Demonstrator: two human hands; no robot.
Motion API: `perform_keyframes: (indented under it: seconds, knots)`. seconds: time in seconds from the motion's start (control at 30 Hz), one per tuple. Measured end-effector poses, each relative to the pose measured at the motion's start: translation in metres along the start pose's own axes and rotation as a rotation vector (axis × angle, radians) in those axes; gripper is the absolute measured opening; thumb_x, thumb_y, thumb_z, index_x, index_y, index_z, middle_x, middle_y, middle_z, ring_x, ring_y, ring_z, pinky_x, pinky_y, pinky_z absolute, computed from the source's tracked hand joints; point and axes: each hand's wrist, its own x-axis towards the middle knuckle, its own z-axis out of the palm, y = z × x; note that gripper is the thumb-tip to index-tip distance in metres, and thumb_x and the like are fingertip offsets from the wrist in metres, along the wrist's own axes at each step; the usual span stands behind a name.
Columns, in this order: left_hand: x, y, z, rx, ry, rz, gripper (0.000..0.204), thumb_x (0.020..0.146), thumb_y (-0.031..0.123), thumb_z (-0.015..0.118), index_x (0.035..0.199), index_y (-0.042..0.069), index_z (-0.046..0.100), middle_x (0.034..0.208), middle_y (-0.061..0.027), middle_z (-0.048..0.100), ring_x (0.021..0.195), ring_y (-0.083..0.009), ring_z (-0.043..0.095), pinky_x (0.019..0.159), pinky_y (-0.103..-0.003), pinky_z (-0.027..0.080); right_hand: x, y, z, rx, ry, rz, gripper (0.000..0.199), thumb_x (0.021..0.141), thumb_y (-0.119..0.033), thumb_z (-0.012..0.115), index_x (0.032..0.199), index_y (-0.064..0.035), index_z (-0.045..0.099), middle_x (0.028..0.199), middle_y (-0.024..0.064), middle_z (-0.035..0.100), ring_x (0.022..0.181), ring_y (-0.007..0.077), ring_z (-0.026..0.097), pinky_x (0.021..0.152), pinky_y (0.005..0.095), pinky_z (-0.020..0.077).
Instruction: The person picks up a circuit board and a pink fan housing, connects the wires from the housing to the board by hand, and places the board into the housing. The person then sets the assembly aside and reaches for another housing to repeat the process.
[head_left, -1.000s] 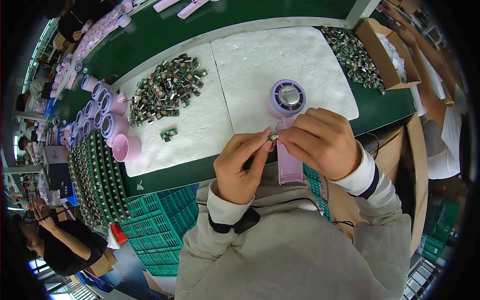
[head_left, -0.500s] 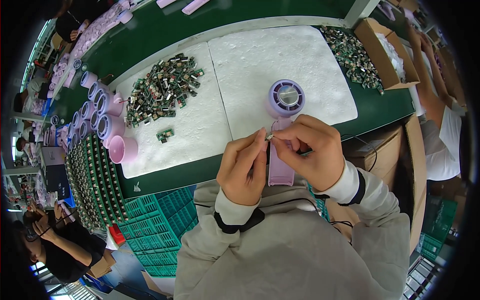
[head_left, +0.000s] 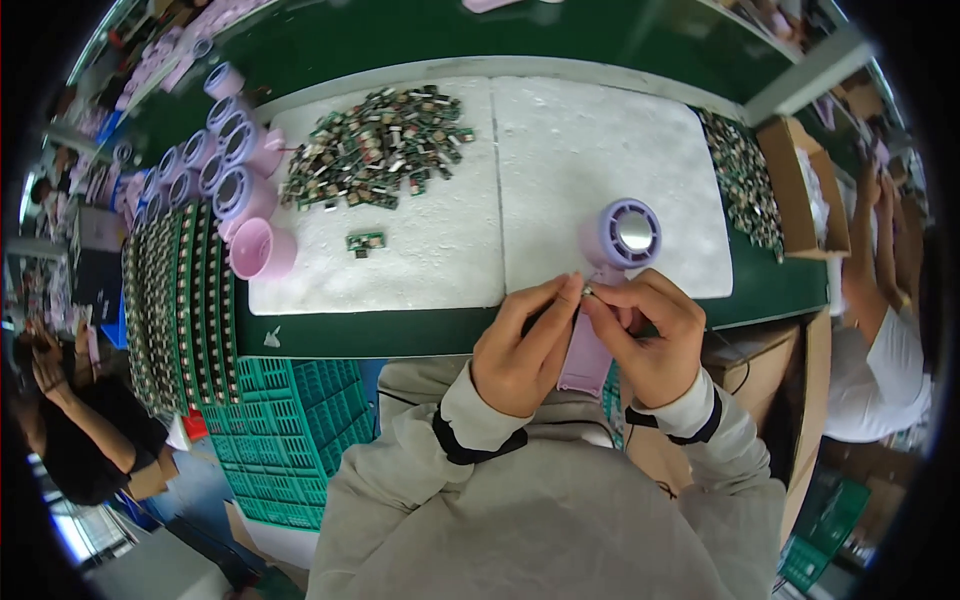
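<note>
A lavender handheld fan (head_left: 624, 236) lies with its round head on the white foam sheet, its pale purple handle (head_left: 585, 360) reaching toward me over the table edge. Above the fan's neck, my left hand (head_left: 527, 345) and my right hand (head_left: 652, 335) meet fingertip to fingertip. Between them they pinch a small circuit board (head_left: 588, 291), mostly hidden by the fingers. One loose green circuit board (head_left: 366, 242) sits on the foam to the left, in front of a big heap of similar boards (head_left: 380, 140).
Purple fan heads (head_left: 245, 195) and a pink cup-shaped part (head_left: 262, 250) line the left side, beside stacked board panels (head_left: 205, 310). Another board heap (head_left: 742, 180) and a cardboard box (head_left: 800, 190) stand right. Green crates (head_left: 285, 440) are below the table. Other people work at both sides.
The whole view has shifted and turned, so the table and fan appear rotated. Both hands are still pinched together over the fan's neck; only slight finger movement shows.
</note>
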Motion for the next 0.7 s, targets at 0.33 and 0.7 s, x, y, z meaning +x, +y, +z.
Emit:
perform_keyframes:
  seconds: [0.33,0.7]
  knots:
    - [0.026,-0.034,-0.116,0.534,0.102,-0.116,0.035,0.082,-0.002,0.076,0.117,0.004,0.072,0.119,-0.0129,0.066,0.109,-0.0356,0.062,0.095,-0.043,0.05,0.024,-0.005,-0.031,-0.483,-0.062,-0.216,0.025,0.079,-0.001,0.083,0.103,-0.0034,0.077,0.09,0.0089,0.065,0.078,0.02,0.066,0.068,0.0315,0.0529]
    - [0.014,-0.058,-0.131,0.466,0.143,-0.122,0.03,0.083,0.001,0.076,0.112,0.005,0.072,0.118,-0.0103,0.067,0.113,-0.0336,0.062,0.094,-0.044,0.05,0.147,0.009,-0.06,-0.473,-0.399,0.045,0.058,0.083,-0.015,0.086,0.134,-0.0032,0.062,0.119,0.012,0.069,0.085,0.0168,0.071,0.07,0.0284,0.0581]
